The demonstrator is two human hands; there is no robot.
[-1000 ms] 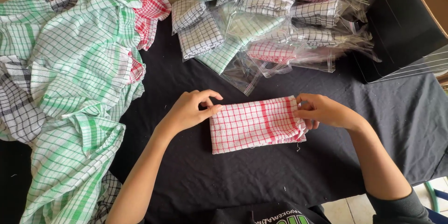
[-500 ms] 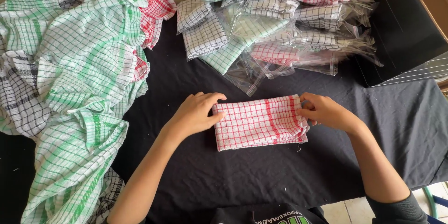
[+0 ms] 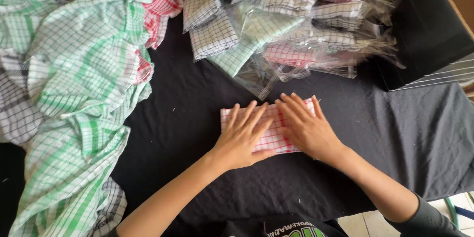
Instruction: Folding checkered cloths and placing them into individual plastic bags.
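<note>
A folded red-and-white checked cloth [image 3: 274, 122] lies on the black table cover [image 3: 187, 113]. My left hand [image 3: 243, 136] rests flat on its left half, fingers spread. My right hand [image 3: 306, 127] lies flat on its right half, fingers apart. Both palms press down on the cloth and hide most of it.
A heap of loose green, grey and red checked cloths [image 3: 74, 89] fills the left side. Folded cloths in clear plastic bags [image 3: 301, 25] are piled at the back. A dark box [image 3: 429, 35] stands at the right. The table's near edge is at the bottom right.
The cloth has been folded smaller. My hands moved from its two ends onto its top and now lie flat on it, side by side.
</note>
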